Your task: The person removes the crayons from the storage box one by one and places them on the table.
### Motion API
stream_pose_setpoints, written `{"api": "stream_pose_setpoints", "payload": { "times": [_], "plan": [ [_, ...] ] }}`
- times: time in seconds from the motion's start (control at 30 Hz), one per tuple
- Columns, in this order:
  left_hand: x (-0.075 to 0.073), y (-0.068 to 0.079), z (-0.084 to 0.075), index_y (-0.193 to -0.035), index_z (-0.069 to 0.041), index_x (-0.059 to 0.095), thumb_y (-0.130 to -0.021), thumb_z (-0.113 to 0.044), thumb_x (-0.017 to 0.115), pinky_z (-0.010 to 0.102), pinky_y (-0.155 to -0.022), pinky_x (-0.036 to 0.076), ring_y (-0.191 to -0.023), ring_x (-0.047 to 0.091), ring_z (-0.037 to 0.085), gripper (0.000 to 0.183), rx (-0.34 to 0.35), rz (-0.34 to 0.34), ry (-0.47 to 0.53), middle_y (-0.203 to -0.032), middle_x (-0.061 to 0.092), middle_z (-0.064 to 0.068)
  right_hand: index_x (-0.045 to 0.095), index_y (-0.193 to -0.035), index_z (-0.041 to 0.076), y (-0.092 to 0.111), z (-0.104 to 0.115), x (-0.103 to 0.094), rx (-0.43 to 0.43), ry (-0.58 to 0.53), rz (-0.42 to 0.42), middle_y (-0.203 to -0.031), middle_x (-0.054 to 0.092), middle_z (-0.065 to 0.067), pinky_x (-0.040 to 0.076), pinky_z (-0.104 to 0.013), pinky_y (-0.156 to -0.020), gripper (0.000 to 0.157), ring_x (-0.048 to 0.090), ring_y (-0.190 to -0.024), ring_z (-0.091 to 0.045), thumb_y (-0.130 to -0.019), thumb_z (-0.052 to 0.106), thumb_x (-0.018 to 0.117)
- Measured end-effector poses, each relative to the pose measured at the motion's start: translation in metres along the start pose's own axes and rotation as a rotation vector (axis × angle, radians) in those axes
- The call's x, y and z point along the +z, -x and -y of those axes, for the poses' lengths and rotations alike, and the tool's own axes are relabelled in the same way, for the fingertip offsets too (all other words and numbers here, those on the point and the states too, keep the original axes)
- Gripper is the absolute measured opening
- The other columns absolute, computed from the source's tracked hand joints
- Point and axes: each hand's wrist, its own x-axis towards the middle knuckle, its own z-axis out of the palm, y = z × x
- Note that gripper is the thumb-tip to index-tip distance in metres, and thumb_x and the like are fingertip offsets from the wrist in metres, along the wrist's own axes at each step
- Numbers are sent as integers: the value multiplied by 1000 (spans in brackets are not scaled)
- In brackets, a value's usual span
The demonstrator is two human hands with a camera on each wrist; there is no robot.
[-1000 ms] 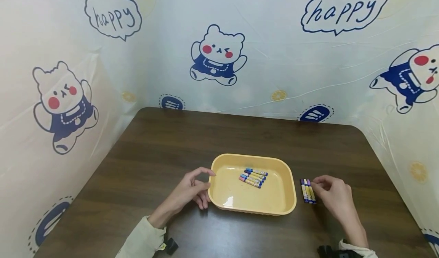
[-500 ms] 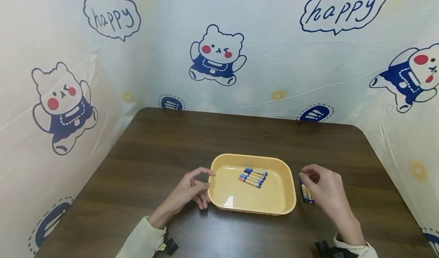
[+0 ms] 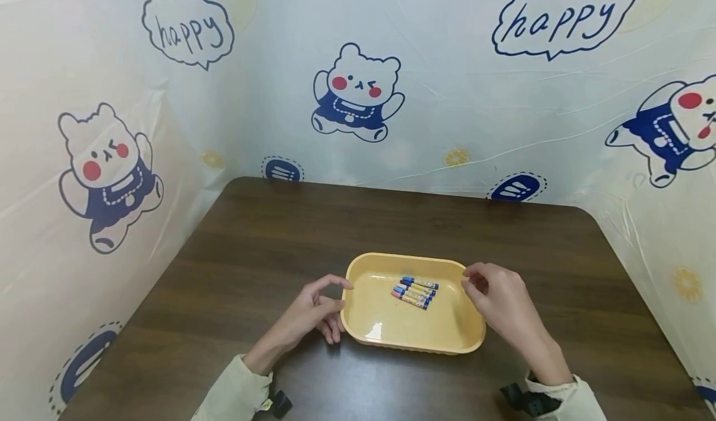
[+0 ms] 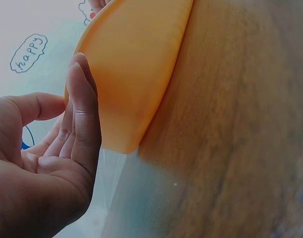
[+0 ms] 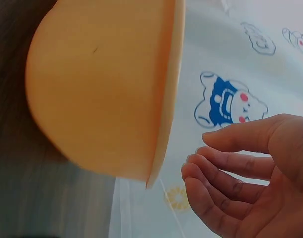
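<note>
A pale yellow plastic tray [image 3: 391, 331] stands on the dark wooden table. Inside it lies a small bunch of crayons [image 3: 415, 293] with blue and yellow wrappers, their tips towards the left. My left hand [image 3: 309, 312] holds the tray's left rim between thumb and finger, its other fingers lightly bent below. Over the tray's right rim is my right hand [image 3: 500, 300], fingers loosely curved. In the right wrist view no object shows between the thumb and fingers of that hand [image 5: 245, 176], which sits apart from the tray wall [image 5: 96, 99].
The table [image 3: 268, 234] reaches back to a patterned curtain [image 3: 431, 97] on the far side and both flanks. A black wrist strap [image 3: 528, 401] sits by the right cuff. The spot right of the tray, where crayons lay, is hidden by my right hand.
My right hand has moved left from the crayons lined up beside the tray to over its right rim. My left hand and the tray have stayed in place.
</note>
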Motion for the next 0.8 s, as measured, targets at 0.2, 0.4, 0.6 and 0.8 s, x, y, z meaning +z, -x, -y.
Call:
{"api": "stream_pose_setpoints", "payload": {
  "times": [0.2,0.4,0.6,0.8],
  "plan": [
    [0,0,0,-137,-1,46,-100,-8,56,37,-49,59,-52,66,21,39,7,0,7,-72,70,20,73,-94,3,-8,14,10,-44,11,28,-78,65,-2,54,-29,-62,10,59,-70,-15,-84,4,75],
    [0,1,0,-137,-1,46,-101,-8,56,37,-49,59,-52,66,21,38,6,-1,8,-72,70,20,73,-95,4,-14,26,21,-82,-7,63,-80,67,-2,56,-31,-65,14,62,-74,-17,-82,5,78],
    [0,1,0,-137,-1,46,-101,-7,55,36,-50,59,-53,66,21,38,-2,-4,8,-73,70,21,74,-98,4,-16,36,38,-101,-17,112,-84,68,-2,56,-32,-69,16,62,-77,-16,-82,7,78],
    [0,1,1,-136,0,45,-101,-7,55,35,-48,58,-52,66,21,38,10,-1,16,-72,70,20,74,-96,5,-15,38,56,-146,5,128,-88,70,-4,55,-31,-68,18,62,-77,-16,-80,8,81]
  ]
}}
